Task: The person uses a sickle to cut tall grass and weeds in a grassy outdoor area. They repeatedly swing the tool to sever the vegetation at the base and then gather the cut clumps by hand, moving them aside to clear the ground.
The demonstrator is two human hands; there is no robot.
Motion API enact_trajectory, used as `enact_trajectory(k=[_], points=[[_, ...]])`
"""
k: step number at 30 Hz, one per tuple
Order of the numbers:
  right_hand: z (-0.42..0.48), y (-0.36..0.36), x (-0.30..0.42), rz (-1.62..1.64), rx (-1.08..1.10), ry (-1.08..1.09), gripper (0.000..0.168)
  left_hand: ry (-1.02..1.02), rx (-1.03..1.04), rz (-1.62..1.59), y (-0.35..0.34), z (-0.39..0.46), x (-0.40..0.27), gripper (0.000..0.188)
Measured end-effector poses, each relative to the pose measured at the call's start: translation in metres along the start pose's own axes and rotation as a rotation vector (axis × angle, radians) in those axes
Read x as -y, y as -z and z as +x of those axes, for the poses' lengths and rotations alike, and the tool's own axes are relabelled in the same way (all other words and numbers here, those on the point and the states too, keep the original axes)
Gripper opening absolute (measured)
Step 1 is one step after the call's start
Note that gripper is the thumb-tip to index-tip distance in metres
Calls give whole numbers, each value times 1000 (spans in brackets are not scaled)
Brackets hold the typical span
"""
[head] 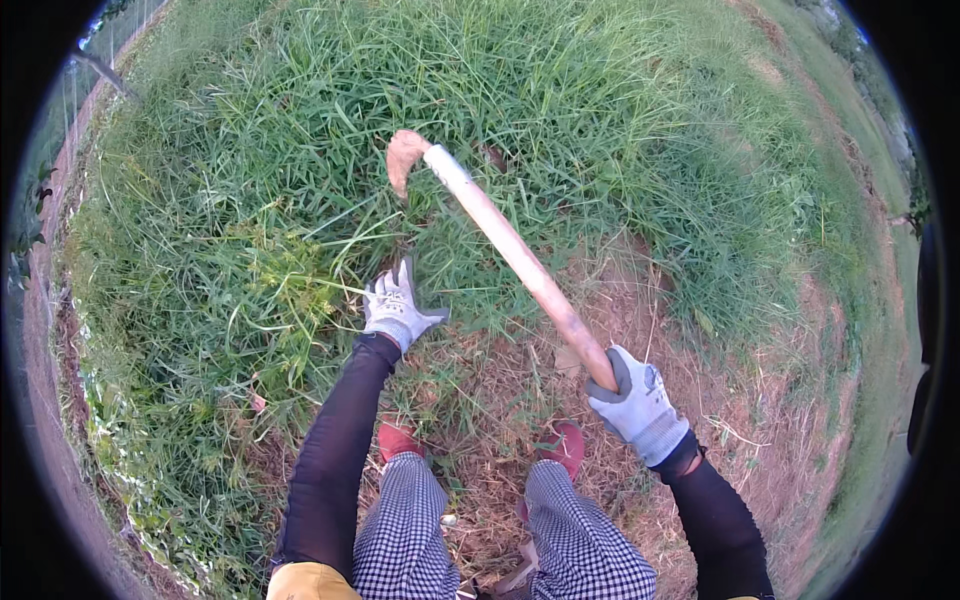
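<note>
My right hand (637, 397), in a grey-white work glove, grips the lower end of a long wooden handle. That handle belongs to a sickle (525, 266) with a short, curved, rust-brown blade (406, 159) and a pale sleeve at the neck. The blade hangs above the grass (487, 90), its tip pointing down. Lower left of the blade, my left hand (397, 304), gloved alike, reaches into the grass with thumb and fingers spread. A few long stems cross its back. Its fingertips are partly lost among blades, and I see nothing held in it.
Cut dry grass and bare soil (622, 300) lie before my feet and to the right. My red shoes (562, 448) stand on this litter. Yellowish seeding sedge (292, 277) grows left of my left hand. A dirt path (45, 360) runs along the far left.
</note>
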State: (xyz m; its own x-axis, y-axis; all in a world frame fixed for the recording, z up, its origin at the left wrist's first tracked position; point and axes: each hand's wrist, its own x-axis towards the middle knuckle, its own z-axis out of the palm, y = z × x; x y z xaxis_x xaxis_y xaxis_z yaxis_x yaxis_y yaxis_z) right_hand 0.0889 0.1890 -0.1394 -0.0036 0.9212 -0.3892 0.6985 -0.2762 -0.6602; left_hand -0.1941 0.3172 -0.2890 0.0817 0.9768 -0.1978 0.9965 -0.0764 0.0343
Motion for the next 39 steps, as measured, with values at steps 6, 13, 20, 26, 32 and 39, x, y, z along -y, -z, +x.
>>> enact_trajectory(k=[6,13,20,26,32,39], points=[[25,-43,-28,-297,128,-16,24,-196,624,-73,-72,-18,4,46],[-93,-31,-112,329,-57,-385,17,-297,829,-2,-31,-41,61,49],[-150,-77,-158,393,-137,-537,19,-347,850,-1026,4,17,55,50],[-145,-72,-153,72,-109,-298,24,280,359,255,-56,36,26,80],[-102,-84,-127,362,-4,-329,23,324,430,215,-68,2,39,81],[-73,-81,-97,589,180,-460,22,280,400,282,-76,21,59,52]])
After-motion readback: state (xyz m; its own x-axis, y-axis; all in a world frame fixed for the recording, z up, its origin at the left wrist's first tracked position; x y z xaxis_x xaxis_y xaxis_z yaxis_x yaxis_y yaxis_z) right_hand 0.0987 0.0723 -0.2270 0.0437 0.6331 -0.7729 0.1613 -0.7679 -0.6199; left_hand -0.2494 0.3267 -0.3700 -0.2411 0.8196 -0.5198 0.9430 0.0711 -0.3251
